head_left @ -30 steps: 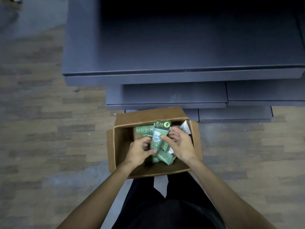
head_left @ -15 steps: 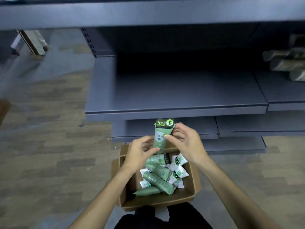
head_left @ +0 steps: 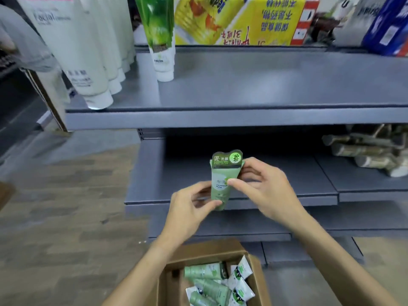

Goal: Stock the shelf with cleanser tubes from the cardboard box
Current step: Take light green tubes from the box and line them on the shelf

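Observation:
A green cleanser tube (head_left: 221,180) with a dark printed top stands upright between both hands, in front of the middle grey shelf (head_left: 276,188). My left hand (head_left: 189,212) pinches its lower end with thumb and fingers. My right hand (head_left: 265,186) pinches its right side, thumb on the front. Below, the open cardboard box (head_left: 167,283) holds several more green and white tubes (head_left: 212,283) lying loose.
The upper grey shelf (head_left: 242,89) carries white tubes (head_left: 88,62) at its left, a green-and-white tube (head_left: 160,40) beside them, and yellow packs (head_left: 242,18) behind. Pale tubes (head_left: 371,151) lie on the middle shelf at far right. Wood-pattern floor (head_left: 61,217) spreads left.
Both hands lifted the green tube out of the box and up in front of the middle shelf. The view tilted upward, bringing the stocked upper shelf into sight.

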### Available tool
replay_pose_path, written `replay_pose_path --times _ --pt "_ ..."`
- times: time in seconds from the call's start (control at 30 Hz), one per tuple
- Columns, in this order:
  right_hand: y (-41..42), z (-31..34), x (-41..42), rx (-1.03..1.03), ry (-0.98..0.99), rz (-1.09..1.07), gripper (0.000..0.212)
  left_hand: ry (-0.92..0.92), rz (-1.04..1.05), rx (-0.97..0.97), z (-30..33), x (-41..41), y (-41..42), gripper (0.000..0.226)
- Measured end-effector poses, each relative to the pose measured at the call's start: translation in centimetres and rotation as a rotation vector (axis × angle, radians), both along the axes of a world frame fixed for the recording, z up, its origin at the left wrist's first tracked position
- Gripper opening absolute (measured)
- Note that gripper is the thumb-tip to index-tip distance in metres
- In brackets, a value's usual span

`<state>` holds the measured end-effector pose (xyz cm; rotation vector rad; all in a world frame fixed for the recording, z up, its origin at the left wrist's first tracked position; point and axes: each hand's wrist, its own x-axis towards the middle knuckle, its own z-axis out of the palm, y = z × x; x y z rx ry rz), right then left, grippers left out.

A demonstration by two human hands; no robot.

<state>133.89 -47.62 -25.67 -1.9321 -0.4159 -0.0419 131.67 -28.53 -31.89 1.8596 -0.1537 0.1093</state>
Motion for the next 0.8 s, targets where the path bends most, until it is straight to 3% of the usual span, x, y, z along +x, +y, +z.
replay_pose_path --times 0.2,0.37,0.6,0.8 --pt "-0.4 11.9 2.1 0.074 -0.234 0.078 0.018 -0.252 -0.021 0.044 12.3 1.5 0.1 0.035" --pt "-0.6 19.1 4.4 0.056 -0.371 0.090 0.018 -0.369 0.001 0.069 19.0 3.8 -0.2 0.030" --pt "-0.9 20.8 7.1 0.066 -0.369 0.093 0.015 -0.413 0.033 0.098 21.2 6.2 -0.9 0.029" --pt "-0.9 19.6 11.1 0.094 -0.320 0.040 0.025 -0.412 0.120 0.165 20.5 10.6 -2.1 0.024"
